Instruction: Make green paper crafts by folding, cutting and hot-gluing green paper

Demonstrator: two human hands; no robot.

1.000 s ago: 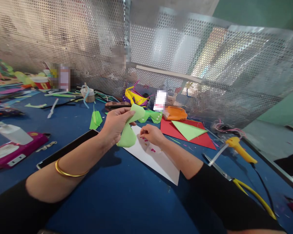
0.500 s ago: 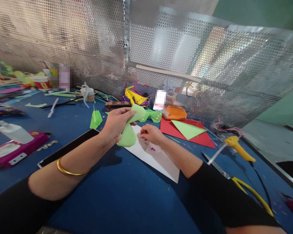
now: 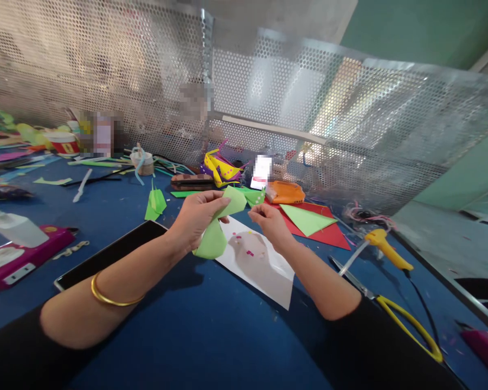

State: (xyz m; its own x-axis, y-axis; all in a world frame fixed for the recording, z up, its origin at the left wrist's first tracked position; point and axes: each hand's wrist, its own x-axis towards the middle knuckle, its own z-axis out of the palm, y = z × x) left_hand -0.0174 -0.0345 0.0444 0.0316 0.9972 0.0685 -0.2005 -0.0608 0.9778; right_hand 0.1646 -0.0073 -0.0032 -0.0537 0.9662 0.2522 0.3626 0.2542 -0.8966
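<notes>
My left hand point(image 3: 193, 219) is closed on a light green paper piece point(image 3: 212, 241), narrow in the middle and wider at both ends, its thumb pressing the upper part. My right hand point(image 3: 273, 223) hovers by the far right edge of a white sheet point(image 3: 280, 287), thumb and fingertips pinched together. Whatever may be between those fingertips is too small to make out. Tiny pink bits point(image 3: 250, 253) and a few other specks lie on the sheet. Behind the hands is a green paper piece with white dots point(image 3: 257, 197), partly hidden.
Right of the sheet lie red paper point(image 3: 337, 238) with a light green triangle point(image 3: 309, 219), a yellow glue gun point(image 3: 386, 250) and yellow-handled scissors point(image 3: 410, 319). Left are a black tablet-like slab point(image 3: 109, 254), a folded green paper shape point(image 3: 156, 203) and a magenta power strip point(image 3: 61, 241). Perforated metal point(image 3: 146, 81) stands behind.
My right hand has lifted off the sheet's middle and moved right, uncovering the bits there. My left hand keeps the green paper piece, nearly unmoved. The view has shifted slightly.
</notes>
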